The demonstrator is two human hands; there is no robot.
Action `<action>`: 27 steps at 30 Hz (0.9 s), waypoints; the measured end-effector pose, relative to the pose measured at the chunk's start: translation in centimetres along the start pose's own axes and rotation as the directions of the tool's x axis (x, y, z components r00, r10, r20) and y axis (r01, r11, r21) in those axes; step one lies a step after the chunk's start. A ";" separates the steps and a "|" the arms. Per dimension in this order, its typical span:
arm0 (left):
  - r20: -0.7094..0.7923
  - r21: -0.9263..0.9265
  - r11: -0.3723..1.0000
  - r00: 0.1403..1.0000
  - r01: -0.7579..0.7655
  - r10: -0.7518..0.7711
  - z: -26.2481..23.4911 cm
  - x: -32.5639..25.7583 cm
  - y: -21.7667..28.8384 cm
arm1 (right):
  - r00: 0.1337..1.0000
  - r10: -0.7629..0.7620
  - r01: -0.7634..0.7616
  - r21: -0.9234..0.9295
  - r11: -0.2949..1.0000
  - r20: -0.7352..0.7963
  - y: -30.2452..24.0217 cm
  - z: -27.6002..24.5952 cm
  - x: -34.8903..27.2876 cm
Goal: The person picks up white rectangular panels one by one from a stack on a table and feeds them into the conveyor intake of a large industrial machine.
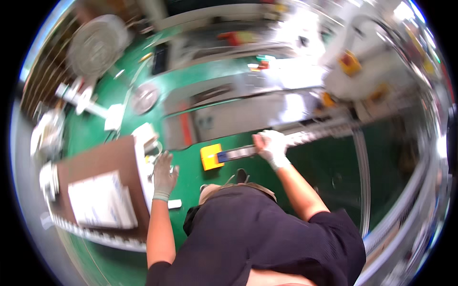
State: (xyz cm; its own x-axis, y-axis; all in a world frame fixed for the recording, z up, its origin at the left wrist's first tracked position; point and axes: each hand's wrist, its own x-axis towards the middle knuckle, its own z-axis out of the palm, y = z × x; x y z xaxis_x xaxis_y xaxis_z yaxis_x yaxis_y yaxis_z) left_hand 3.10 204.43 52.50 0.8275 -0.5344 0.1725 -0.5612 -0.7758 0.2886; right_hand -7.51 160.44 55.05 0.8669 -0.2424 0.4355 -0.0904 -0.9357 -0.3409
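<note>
My left hand (165,177), in a grey glove, is held with its fingers stretched out and apart beside the edge of a brown-topped table (102,157). Nothing shows in it. My right hand (273,147) wears a pale glove that leaves some fingertips bare. Its fingers look curled at a long metal rail (241,153), and blur hides what, if anything, they hold. The rail has a blue end piece, next to which sits a yellow box-shaped part (211,157).
White papers or bags (100,200) lie on the brown table. Ahead are grey machine plates (248,114) and a white machine arm (358,71). A standing fan (98,45) is at the far left, near a round metal base (145,98). The floor (186,190) is green.
</note>
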 end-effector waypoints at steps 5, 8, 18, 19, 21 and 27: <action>-0.376 -0.236 0.706 0.607 0.667 -0.700 -5.1 -16.3 -13.4 | 0.999 -0.017 0.017 0.003 1.000 0.027 -1.1 1.4 -0.7; -0.510 -0.290 0.430 0.242 0.855 -0.825 -6.6 -23.5 -15.8 | 0.988 0.086 -0.085 -0.012 0.996 0.127 0.9 2.6 -1.1; -0.028 -0.921 -0.043 -0.177 0.388 -0.984 0.7 -35.5 -26.0 | 0.941 0.228 -0.207 -0.110 0.972 0.250 -2.8 6.3 -0.5; -0.079 -0.929 0.040 -0.091 0.368 -0.993 0.3 -35.0 -26.7 | 0.947 0.225 -0.204 -0.112 0.973 0.231 -4.0 6.6 -0.6; -0.283 -0.770 0.185 -0.067 0.611 -0.957 -1.1 -34.0 -27.4 | 0.932 0.261 -0.240 -0.110 0.965 0.253 -6.0 7.1 -0.6; -0.199 -0.189 0.201 0.163 0.961 -0.966 -6.7 -36.0 -30.8 | 0.934 0.284 -0.255 -0.153 0.955 0.217 -9.8 8.5 -0.4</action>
State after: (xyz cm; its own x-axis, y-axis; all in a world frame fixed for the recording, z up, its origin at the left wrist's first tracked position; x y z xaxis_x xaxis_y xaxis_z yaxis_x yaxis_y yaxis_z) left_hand -9.29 249.75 43.68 0.6813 0.7293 -0.0636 0.6864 -0.6062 0.4018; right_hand -2.79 171.89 51.16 0.8903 -0.4367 0.1294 -0.3822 -0.8708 -0.3091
